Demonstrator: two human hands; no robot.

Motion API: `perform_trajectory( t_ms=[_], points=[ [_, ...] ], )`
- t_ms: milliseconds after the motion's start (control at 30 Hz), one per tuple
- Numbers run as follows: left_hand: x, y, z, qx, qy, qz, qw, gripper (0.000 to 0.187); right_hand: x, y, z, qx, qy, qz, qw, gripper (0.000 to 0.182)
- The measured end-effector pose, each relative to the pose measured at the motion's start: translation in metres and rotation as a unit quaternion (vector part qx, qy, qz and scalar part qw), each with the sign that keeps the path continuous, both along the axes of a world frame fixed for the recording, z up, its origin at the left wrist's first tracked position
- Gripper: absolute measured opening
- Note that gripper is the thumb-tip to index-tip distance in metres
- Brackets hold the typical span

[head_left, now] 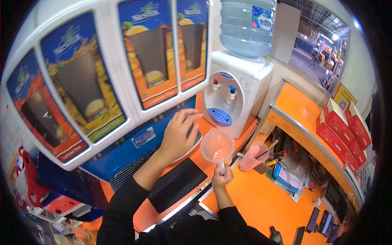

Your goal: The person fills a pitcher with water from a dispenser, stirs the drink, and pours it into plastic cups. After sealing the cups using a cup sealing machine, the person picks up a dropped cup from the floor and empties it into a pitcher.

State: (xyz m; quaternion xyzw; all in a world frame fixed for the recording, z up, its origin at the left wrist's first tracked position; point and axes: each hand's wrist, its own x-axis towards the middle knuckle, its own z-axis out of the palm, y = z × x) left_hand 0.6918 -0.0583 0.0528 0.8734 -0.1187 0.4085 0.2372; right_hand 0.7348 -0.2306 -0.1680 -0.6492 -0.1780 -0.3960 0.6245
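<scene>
My right hand (221, 178) is closed around the handle of a translucent plastic jug (217, 145), its round mouth facing up toward me. The jug is over the orange counter in front of the water dispenser (243, 87). My left hand (178, 136) is raised with its fingers apart, holding nothing I can see. Behind and below that hand, a pale-rimmed container (195, 146) is partly hidden. A black ribbed mat (177, 184) lies under my left forearm. To the right of the jug, a pink translucent pitcher (252, 158) stands with a long utensil inside.
A drink machine (112, 53) with several illustrated panels fills the left. A large water bottle (247, 28) sits atop the dispenser. Red boxes (341, 130) line the orange shelf at right. Papers (286, 179), phones (325, 222) and a watch (276, 235) lie on the right-hand counter.
</scene>
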Motion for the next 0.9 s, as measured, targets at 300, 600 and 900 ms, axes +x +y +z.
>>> perform_trajectory(
  t_ms=[300, 600, 900],
  points=[
    [0.188, -0.034, -0.03, 0.173, 0.076, 0.003, 0.982, 0.061, 0.101, 0.036, 0.064, 0.23, 0.22, 0.049, 0.947, 0.03],
    [0.22, -0.03, -0.041, 0.168, 0.09, 0.059, 0.98, 0.068, 0.138, 0.041, 0.067, 0.255, 0.249, 0.093, 0.93, 0.029],
    [0.212, -0.026, -0.062, 0.175, 0.125, 0.048, 0.975, 0.067, 0.154, 0.049, 0.083, 0.274, 0.243, 0.109, 0.924, 0.032]
  ],
)
